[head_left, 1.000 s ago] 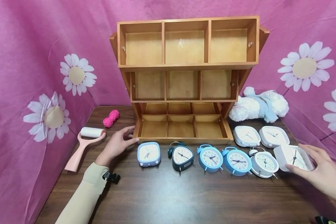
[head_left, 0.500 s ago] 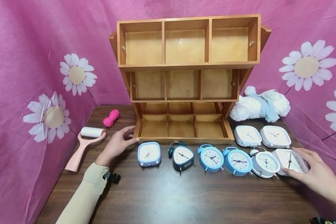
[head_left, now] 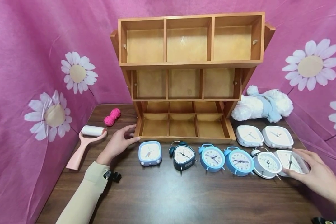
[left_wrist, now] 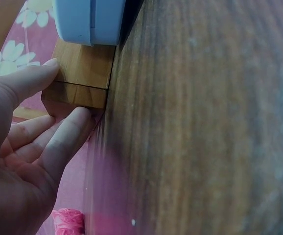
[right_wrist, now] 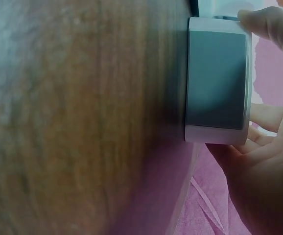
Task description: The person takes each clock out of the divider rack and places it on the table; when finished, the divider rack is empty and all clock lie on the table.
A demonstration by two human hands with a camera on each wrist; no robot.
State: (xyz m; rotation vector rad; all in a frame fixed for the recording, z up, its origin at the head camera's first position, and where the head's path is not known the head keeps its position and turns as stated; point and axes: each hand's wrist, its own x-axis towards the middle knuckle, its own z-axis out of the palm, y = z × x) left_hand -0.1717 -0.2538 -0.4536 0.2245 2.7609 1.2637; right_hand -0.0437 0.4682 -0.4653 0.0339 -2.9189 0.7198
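Note:
At the right end of the clock row my right hand (head_left: 319,171) holds a white square alarm clock (head_left: 292,161), thumb on its near side and fingers round the far side. In the right wrist view the clock's flat side (right_wrist: 217,81) faces the camera, with its base close to the tabletop. A white twin-bell alarm clock (head_left: 268,163) stands right beside it. My left hand (head_left: 119,144) grips the lower front left corner of a wooden tiered shelf (head_left: 184,140); in the left wrist view thumb and fingers lie about the wooden corner (left_wrist: 80,93).
Several more clocks line the shelf's front: a blue square one (head_left: 150,153), a dark triangular one (head_left: 183,155) and two light blue ones. Two white clocks (head_left: 249,136) sit behind on the right, near a plush toy (head_left: 264,104). A lint roller (head_left: 84,146) and pink yarn (head_left: 112,117) lie left.
My right hand has brought the white square clock left and down, up beside the white twin-bell clock. The left hand stays at the shelf corner. The head view has shifted slightly.

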